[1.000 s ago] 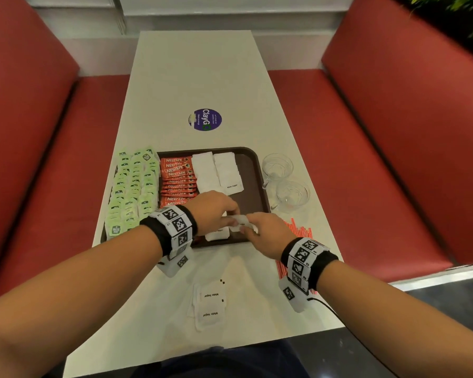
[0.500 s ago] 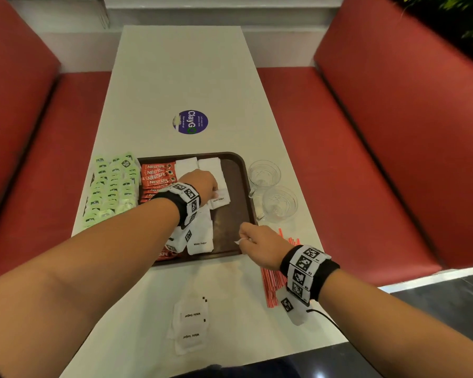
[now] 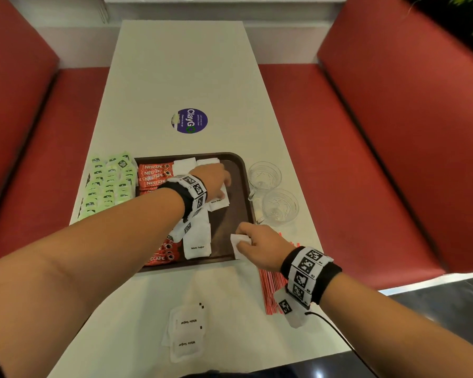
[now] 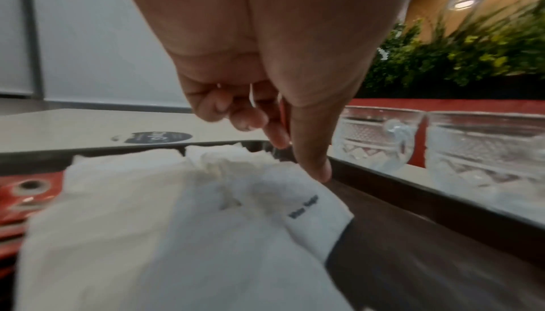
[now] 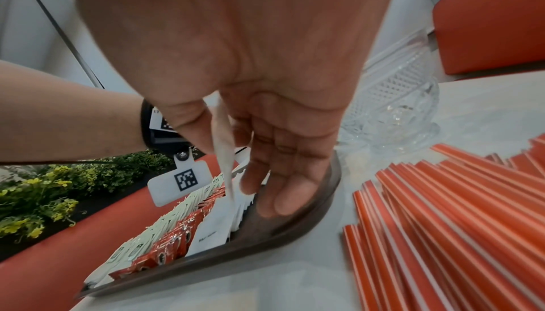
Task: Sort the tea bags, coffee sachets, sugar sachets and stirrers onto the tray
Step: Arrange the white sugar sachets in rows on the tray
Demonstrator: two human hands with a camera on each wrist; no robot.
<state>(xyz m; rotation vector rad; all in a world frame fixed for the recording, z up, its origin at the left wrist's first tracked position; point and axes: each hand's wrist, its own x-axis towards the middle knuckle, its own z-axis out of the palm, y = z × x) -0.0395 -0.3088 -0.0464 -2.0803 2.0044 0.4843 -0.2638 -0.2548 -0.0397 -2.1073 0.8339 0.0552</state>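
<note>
A white sugar sachet (image 3: 239,242) is pinched in the right hand (image 3: 260,248) over the near right corner of the brown tray (image 3: 243,173). The left hand (image 3: 212,180), fingers loosely bent and holding nothing, is pressed on the sugar sachets (image 3: 197,242) on the tray. Red stirrers (image 3: 271,289) lie by the tabletop's right edge.

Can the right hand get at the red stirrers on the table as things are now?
Probably not at once. The stirrers lie uncovered on the table just under the right hand, but that hand is pinching a white sugar sachet, which it would likely set down first.
</note>
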